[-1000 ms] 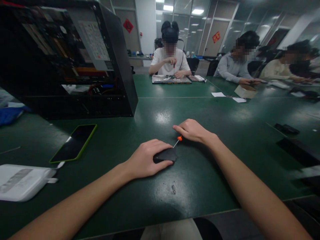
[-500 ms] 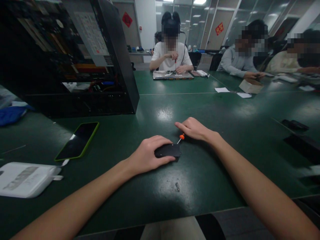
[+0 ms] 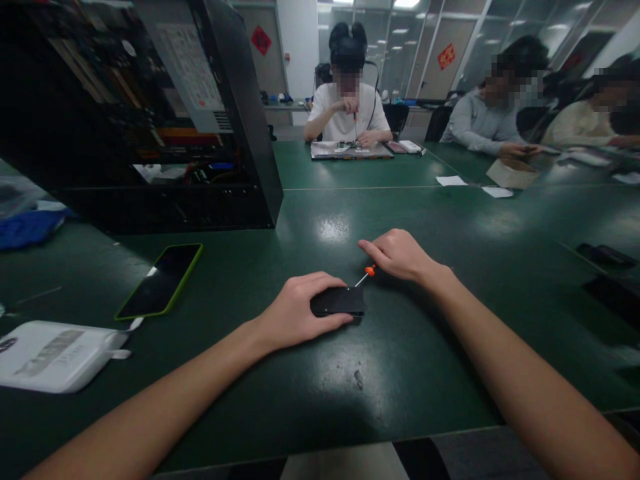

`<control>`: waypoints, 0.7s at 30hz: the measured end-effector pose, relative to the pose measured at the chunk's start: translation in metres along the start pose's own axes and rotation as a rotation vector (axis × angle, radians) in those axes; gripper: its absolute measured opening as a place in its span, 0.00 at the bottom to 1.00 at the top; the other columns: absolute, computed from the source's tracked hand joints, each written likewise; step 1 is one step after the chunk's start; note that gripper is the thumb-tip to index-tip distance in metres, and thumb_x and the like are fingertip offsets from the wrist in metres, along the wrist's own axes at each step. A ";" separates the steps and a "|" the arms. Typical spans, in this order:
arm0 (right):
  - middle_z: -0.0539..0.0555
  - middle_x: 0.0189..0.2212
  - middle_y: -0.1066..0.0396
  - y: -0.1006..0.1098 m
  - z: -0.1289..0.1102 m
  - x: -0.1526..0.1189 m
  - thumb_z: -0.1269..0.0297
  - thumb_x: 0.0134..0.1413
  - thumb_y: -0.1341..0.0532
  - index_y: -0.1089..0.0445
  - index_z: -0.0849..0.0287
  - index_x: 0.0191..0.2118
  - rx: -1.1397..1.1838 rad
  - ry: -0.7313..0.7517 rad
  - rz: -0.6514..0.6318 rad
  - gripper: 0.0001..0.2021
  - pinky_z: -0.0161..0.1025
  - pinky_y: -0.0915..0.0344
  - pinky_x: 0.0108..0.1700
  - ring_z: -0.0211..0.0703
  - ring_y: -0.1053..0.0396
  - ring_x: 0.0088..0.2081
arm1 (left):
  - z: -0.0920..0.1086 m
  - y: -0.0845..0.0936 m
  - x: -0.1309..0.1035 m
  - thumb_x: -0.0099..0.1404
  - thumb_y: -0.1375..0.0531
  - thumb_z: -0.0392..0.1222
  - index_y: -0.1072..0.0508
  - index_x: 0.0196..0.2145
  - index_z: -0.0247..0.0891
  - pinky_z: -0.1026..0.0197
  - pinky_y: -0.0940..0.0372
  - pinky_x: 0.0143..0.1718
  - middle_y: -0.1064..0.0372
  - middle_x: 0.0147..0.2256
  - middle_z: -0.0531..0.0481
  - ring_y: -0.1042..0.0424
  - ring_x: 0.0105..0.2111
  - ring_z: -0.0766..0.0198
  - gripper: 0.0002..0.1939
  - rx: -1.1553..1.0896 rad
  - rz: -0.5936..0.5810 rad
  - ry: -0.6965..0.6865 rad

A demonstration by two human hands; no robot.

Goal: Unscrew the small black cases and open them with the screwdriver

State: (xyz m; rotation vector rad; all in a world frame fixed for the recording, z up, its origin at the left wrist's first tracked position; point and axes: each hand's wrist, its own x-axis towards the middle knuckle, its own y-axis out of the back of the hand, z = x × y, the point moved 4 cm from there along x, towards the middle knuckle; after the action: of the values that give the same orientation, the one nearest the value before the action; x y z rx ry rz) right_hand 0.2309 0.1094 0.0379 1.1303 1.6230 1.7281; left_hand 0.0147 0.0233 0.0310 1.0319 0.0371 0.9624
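A small flat black device [image 3: 341, 301] lies on the green table [image 3: 400, 360] in front of me. My left hand [image 3: 295, 312] presses down on its left side and holds it still. My right hand [image 3: 400, 255] grips a small screwdriver with an orange collar [image 3: 369, 270]. The thin metal shaft slants down and left, and its tip touches the upper right part of the black device. Most of the screwdriver's handle is hidden inside my right hand.
An open black computer case [image 3: 150, 113] stands at the back left. A phone in a green case [image 3: 161, 280] and a white pouch [image 3: 55, 355] lie to the left. Other people sit working across the table [image 3: 347, 107]. Dark flat parts [image 3: 605, 255] lie at the right.
The view has shifted slightly. Both hands stay on the black device and the screwdriver, with the right hand edging a little up and right.
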 end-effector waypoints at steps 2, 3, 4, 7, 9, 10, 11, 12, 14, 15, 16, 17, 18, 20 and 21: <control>0.58 0.22 0.28 0.006 -0.002 -0.001 0.45 0.75 0.60 0.26 0.61 0.22 -0.007 0.029 0.022 0.39 0.43 0.54 0.35 0.40 0.37 0.25 | 0.000 0.001 0.000 0.64 0.28 0.48 0.23 0.50 0.38 0.55 0.28 0.47 0.21 0.45 0.46 0.21 0.43 0.56 0.20 -0.002 0.002 0.004; 0.58 0.21 0.29 0.009 -0.001 -0.002 0.44 0.75 0.60 0.26 0.61 0.22 -0.008 0.037 0.030 0.39 0.43 0.54 0.34 0.40 0.38 0.25 | 0.000 0.001 0.001 0.64 0.28 0.47 0.23 0.50 0.38 0.55 0.29 0.47 0.21 0.46 0.46 0.21 0.44 0.56 0.19 -0.008 0.000 0.002; 0.58 0.21 0.29 0.012 0.001 -0.003 0.44 0.75 0.60 0.26 0.61 0.22 -0.010 0.036 0.036 0.39 0.43 0.54 0.34 0.40 0.38 0.24 | 0.001 0.002 0.001 0.64 0.28 0.46 0.23 0.50 0.38 0.55 0.29 0.47 0.21 0.46 0.46 0.21 0.44 0.56 0.19 -0.014 -0.006 0.002; 0.58 0.20 0.31 0.019 0.012 -0.005 0.43 0.74 0.59 0.26 0.61 0.21 -0.028 -0.015 0.065 0.39 0.44 0.55 0.33 0.40 0.39 0.24 | 0.001 0.003 0.001 0.64 0.28 0.46 0.22 0.49 0.39 0.54 0.28 0.49 0.21 0.46 0.46 0.21 0.44 0.55 0.18 -0.027 -0.017 0.009; 0.58 0.20 0.31 0.021 0.019 -0.006 0.44 0.74 0.59 0.27 0.61 0.21 -0.038 -0.051 0.081 0.39 0.44 0.55 0.33 0.40 0.39 0.24 | 0.000 0.003 0.001 0.64 0.28 0.47 0.22 0.50 0.39 0.54 0.28 0.49 0.21 0.46 0.46 0.21 0.45 0.55 0.19 -0.033 -0.018 0.015; 0.58 0.20 0.31 0.021 0.021 -0.006 0.44 0.74 0.59 0.27 0.61 0.20 -0.038 -0.061 0.085 0.39 0.43 0.55 0.33 0.40 0.40 0.24 | 0.000 0.003 0.001 0.64 0.28 0.47 0.22 0.50 0.39 0.54 0.28 0.49 0.21 0.46 0.46 0.21 0.45 0.55 0.19 -0.034 -0.019 0.017; 0.58 0.20 0.31 0.020 0.023 -0.006 0.44 0.74 0.59 0.27 0.60 0.20 -0.036 -0.065 0.088 0.39 0.43 0.55 0.33 0.40 0.40 0.24 | 0.000 0.003 0.001 0.64 0.28 0.47 0.22 0.50 0.39 0.54 0.28 0.49 0.21 0.47 0.46 0.21 0.45 0.55 0.19 -0.034 -0.019 0.016; 0.57 0.20 0.31 0.020 0.024 -0.007 0.44 0.74 0.59 0.27 0.60 0.20 -0.032 -0.066 0.091 0.38 0.43 0.55 0.33 0.40 0.40 0.24 | 0.000 0.003 0.001 0.64 0.28 0.47 0.22 0.50 0.39 0.54 0.28 0.49 0.21 0.47 0.46 0.21 0.45 0.55 0.19 -0.034 -0.019 0.015; 0.57 0.19 0.31 0.019 0.025 -0.007 0.44 0.74 0.58 0.27 0.60 0.20 -0.030 -0.070 0.104 0.39 0.43 0.55 0.33 0.41 0.40 0.24 | 0.000 0.003 0.001 0.64 0.29 0.47 0.22 0.49 0.39 0.54 0.28 0.49 0.21 0.46 0.46 0.21 0.44 0.55 0.18 -0.032 -0.018 0.011; 0.58 0.19 0.32 0.019 0.026 -0.007 0.44 0.74 0.58 0.27 0.60 0.20 -0.032 -0.074 0.111 0.39 0.43 0.55 0.33 0.41 0.40 0.24 | 0.001 0.003 0.001 0.64 0.29 0.47 0.22 0.49 0.39 0.54 0.28 0.49 0.21 0.46 0.46 0.21 0.44 0.55 0.18 -0.031 -0.017 0.010; 0.58 0.19 0.32 0.020 0.027 -0.007 0.43 0.74 0.59 0.27 0.60 0.20 -0.035 -0.079 0.116 0.39 0.43 0.55 0.33 0.41 0.40 0.23 | 0.001 0.003 0.001 0.64 0.29 0.47 0.22 0.49 0.39 0.53 0.28 0.49 0.21 0.46 0.46 0.21 0.44 0.55 0.18 -0.031 -0.017 0.010; 0.58 0.19 0.32 0.020 0.027 -0.006 0.43 0.74 0.59 0.27 0.60 0.20 -0.037 -0.086 0.119 0.39 0.43 0.55 0.33 0.41 0.40 0.23 | 0.001 0.003 0.001 0.64 0.29 0.47 0.22 0.49 0.39 0.53 0.28 0.49 0.21 0.46 0.45 0.21 0.44 0.54 0.18 -0.031 -0.019 0.010; 0.58 0.19 0.32 0.019 0.027 -0.006 0.44 0.74 0.59 0.27 0.60 0.20 -0.038 -0.092 0.117 0.39 0.43 0.55 0.33 0.41 0.40 0.23 | 0.001 0.003 0.001 0.63 0.29 0.47 0.22 0.49 0.38 0.53 0.28 0.49 0.21 0.46 0.45 0.21 0.45 0.54 0.19 -0.033 -0.022 0.011; 0.58 0.19 0.31 0.017 0.025 -0.005 0.44 0.74 0.59 0.27 0.60 0.20 -0.032 -0.092 0.099 0.39 0.43 0.54 0.33 0.41 0.39 0.24 | 0.000 0.003 0.001 0.63 0.28 0.47 0.23 0.49 0.39 0.53 0.28 0.50 0.21 0.46 0.45 0.21 0.45 0.54 0.19 -0.039 -0.028 0.013; 0.57 0.19 0.31 0.015 0.022 -0.004 0.45 0.74 0.59 0.27 0.60 0.20 -0.024 -0.087 0.087 0.39 0.43 0.54 0.33 0.41 0.39 0.24 | 0.000 0.003 0.001 0.63 0.28 0.47 0.23 0.49 0.39 0.53 0.28 0.50 0.21 0.47 0.45 0.21 0.45 0.54 0.18 -0.042 -0.031 0.016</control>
State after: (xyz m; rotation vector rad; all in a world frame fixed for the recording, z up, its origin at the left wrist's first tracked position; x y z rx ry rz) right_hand 0.2540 0.1156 0.0497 1.2643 1.5176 1.7227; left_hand 0.0136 0.0247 0.0338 0.9821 0.0460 0.9401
